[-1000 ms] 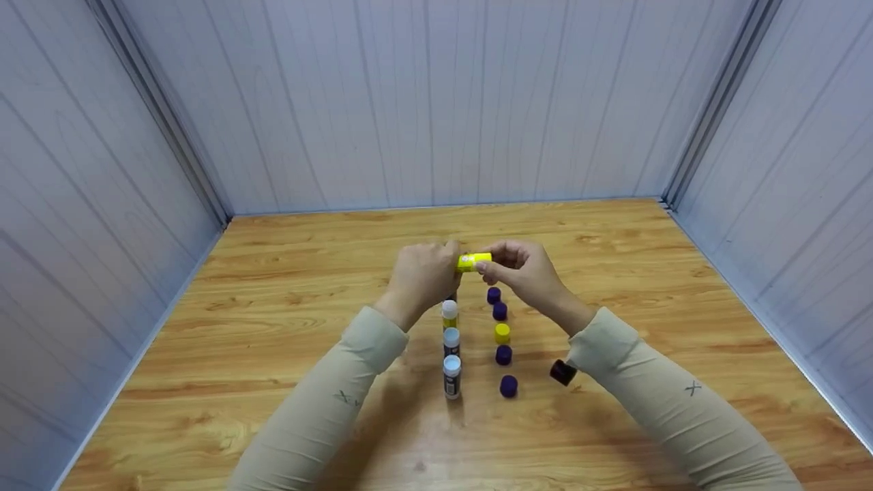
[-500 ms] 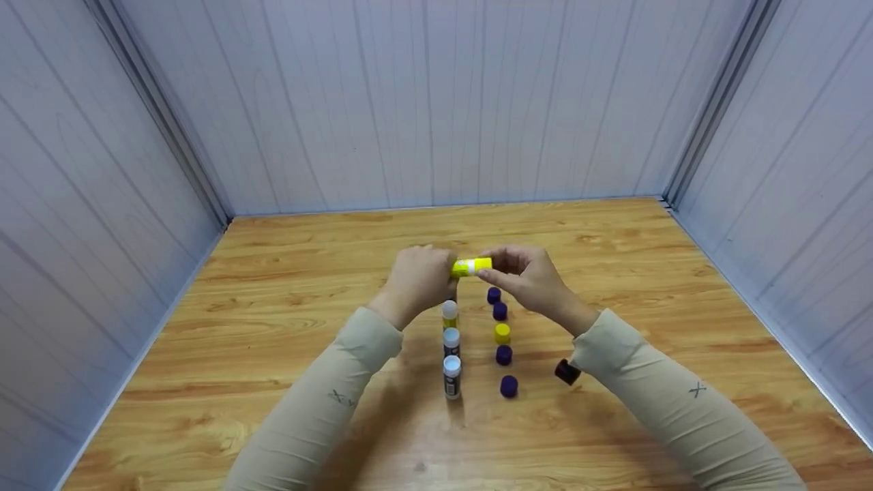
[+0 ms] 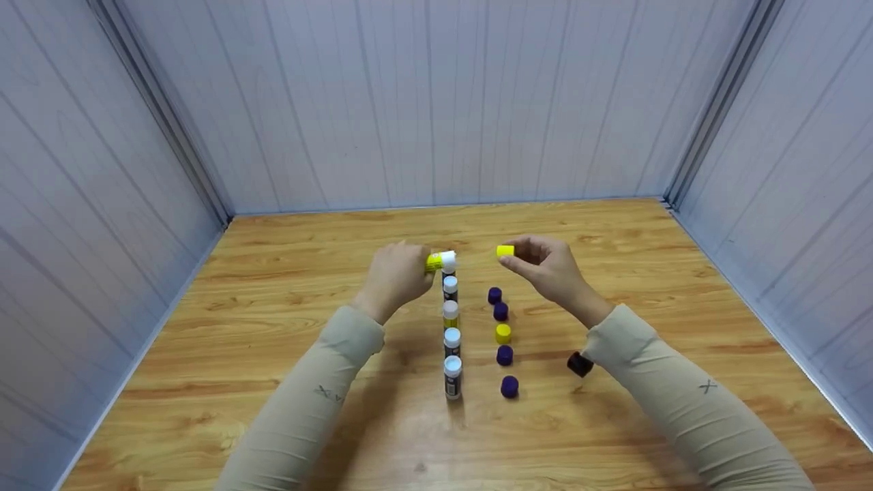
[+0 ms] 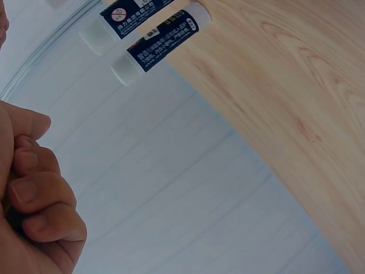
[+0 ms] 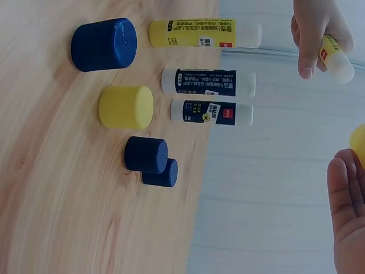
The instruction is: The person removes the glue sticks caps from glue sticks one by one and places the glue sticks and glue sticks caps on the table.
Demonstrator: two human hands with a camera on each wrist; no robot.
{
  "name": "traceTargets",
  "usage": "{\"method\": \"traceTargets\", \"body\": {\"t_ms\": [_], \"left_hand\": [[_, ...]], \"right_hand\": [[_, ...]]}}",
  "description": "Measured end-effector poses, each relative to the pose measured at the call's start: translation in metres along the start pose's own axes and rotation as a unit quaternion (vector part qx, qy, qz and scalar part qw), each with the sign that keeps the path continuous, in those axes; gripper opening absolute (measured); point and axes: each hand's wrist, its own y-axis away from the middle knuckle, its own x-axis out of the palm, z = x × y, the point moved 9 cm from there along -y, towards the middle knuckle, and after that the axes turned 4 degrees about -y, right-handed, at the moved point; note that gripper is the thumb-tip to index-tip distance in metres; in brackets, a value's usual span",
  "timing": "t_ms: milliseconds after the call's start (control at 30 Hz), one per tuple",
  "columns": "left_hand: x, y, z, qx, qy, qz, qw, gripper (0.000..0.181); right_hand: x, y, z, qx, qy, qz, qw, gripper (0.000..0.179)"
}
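Observation:
In the head view my left hand [image 3: 399,275] grips a yellow glue stick [image 3: 435,262] whose bare white end points right. Its fingers are curled in the left wrist view, where the glue stick is hidden. Across a gap, my right hand [image 3: 551,267] pinches a yellow cap [image 3: 505,251] between thumb and fingers, above the table. Below the hands, several uncapped glue sticks stand upright in a row; one is yellow [image 5: 188,33], the others dark blue [image 5: 202,83]. Right of them runs a row of caps, one yellow [image 3: 502,333] and several dark blue [image 3: 509,387].
A black object [image 3: 580,364] sits by the right sleeve cuff, partly behind it. The wooden table [image 3: 286,273] is enclosed by pale panelled walls [image 3: 436,102] at the back and both sides.
The yellow cap has come off the glue stick. My left hand has moved left with the stick, and my right hand right with the cap. More of the standing row shows.

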Motion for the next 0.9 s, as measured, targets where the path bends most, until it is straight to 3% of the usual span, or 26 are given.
{"method": "traceTargets", "body": {"t_ms": [300, 600, 733, 900], "left_hand": [[0.008, 0.001, 0.010, -0.040, 0.043, 0.021, 0.9981, 0.017], [0.013, 0.003, 0.013, -0.069, 0.111, 0.025, 0.9911, 0.025], [0.014, 0.005, 0.018, -0.089, 0.163, 0.024, 0.9823, 0.033], [0.015, 0.007, 0.023, -0.117, 0.254, 0.022, 0.9600, 0.040]], "right_hand": [[-0.004, -0.010, -0.015, 0.024, 0.045, -0.017, 0.9986, 0.029], [0.001, -0.022, -0.035, 0.037, 0.139, 0.009, 0.9895, 0.037], [0.006, -0.026, -0.046, 0.051, 0.172, 0.033, 0.9832, 0.041], [0.010, -0.030, -0.060, 0.073, 0.207, 0.056, 0.9740, 0.041]]}}
